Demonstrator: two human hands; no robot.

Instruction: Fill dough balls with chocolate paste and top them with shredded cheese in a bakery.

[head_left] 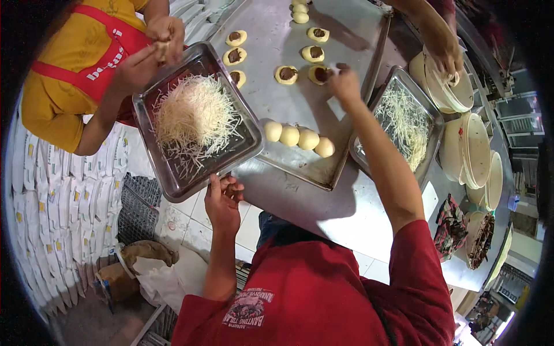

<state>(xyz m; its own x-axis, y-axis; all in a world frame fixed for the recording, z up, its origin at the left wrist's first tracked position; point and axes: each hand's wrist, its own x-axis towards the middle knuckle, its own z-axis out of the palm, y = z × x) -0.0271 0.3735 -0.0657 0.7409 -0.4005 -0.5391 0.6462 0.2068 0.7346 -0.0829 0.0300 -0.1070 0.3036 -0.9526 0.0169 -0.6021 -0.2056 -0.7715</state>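
Note:
My right hand [345, 86] is closed over a flattened dough round with dark brown filling [318, 74] on a large metal baking tray [288, 104]. What its fingers hold is hidden. Nearby are several more filled rounds [286, 74], and several smooth dough balls [289, 136] form a row closer to me. My left hand [224, 202] has loosely bent, separated fingers at the near corner of a deep steel tray [254, 141] heaped with pale grated cheese [196, 115]. An index fingertip meets or nearly meets the rim; a grip is not visible.
At the left, a person's hands [158, 49] work dough above the cheese tray. Another person's hand [447, 55] reaches toward white tubs [461, 86] at the right. A second tray of gratings [424, 109] stands beside my right forearm. White packs [63, 213] are stacked at far left.

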